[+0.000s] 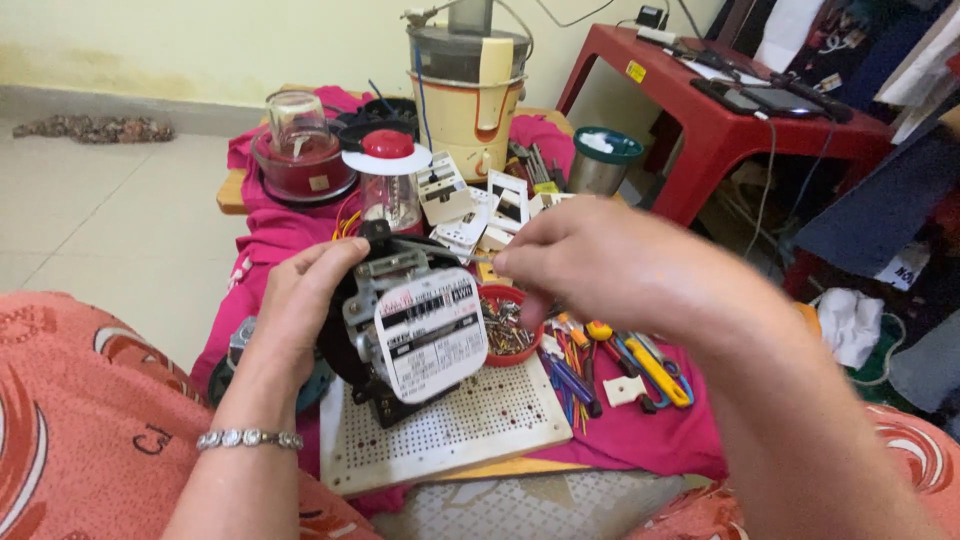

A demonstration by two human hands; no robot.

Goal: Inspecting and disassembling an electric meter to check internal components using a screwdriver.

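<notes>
My left hand (300, 300) grips the left side of a black electricity meter (405, 330) with a white dial plate, holding it tilted on a white perforated board (470, 425). My right hand (600, 265) hovers above and to the right of the meter. Its thumb and fingers pinch a thin wire or small metal part (478, 258) at the meter's top. Just behind the meter sits a small red bowl of screws (508, 330).
Screwdrivers and pliers (620, 365) lie on the pink cloth to the right. Blender jars (390, 185), white switch plates (480, 215) and a cream juicer (470, 95) stand behind. A red plastic table (700, 110) is at the right, tiled floor at the left.
</notes>
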